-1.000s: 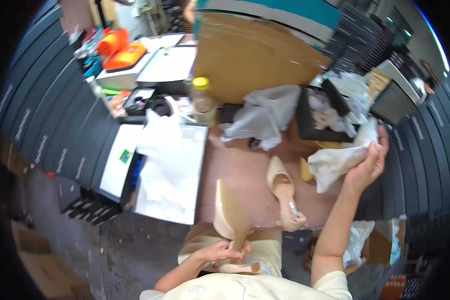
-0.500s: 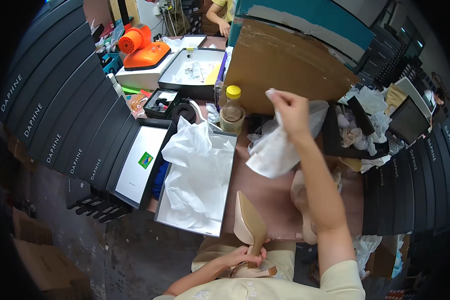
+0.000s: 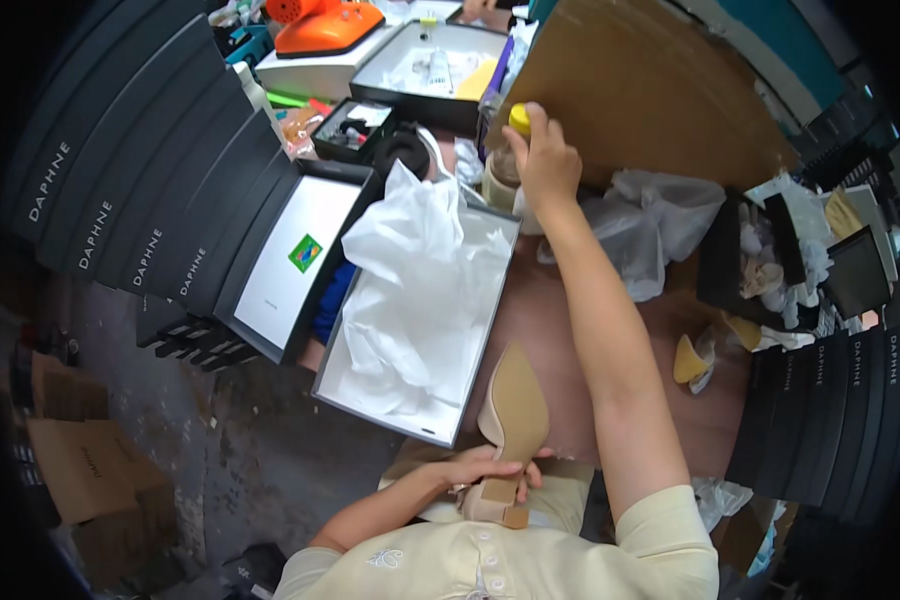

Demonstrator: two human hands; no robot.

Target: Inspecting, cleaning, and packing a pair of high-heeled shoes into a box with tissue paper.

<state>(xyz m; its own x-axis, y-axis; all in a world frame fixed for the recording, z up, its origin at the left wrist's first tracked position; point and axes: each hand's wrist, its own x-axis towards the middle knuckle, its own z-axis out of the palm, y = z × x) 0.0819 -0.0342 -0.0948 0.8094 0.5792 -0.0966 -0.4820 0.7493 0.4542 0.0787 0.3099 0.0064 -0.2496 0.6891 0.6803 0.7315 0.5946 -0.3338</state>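
Beige heeled shoe (image 3: 513, 420) at 6 o'clock, sole up, toe pointing toward 12, heel end gripped by left hand (image 3: 480, 467), fingers curled closed around it over the lap. Right hand (image 3: 545, 160) reaches out to 12 o'clock, fingers wrapped around a yellow-capped bottle (image 3: 519, 120), its body mostly hidden behind the hand. Open shoe box (image 3: 420, 300) with white tissue paper (image 3: 415, 270) sits just beside the shoe at 10 o'clock. Crumpled clear plastic bag (image 3: 650, 225) at 2 o'clock.
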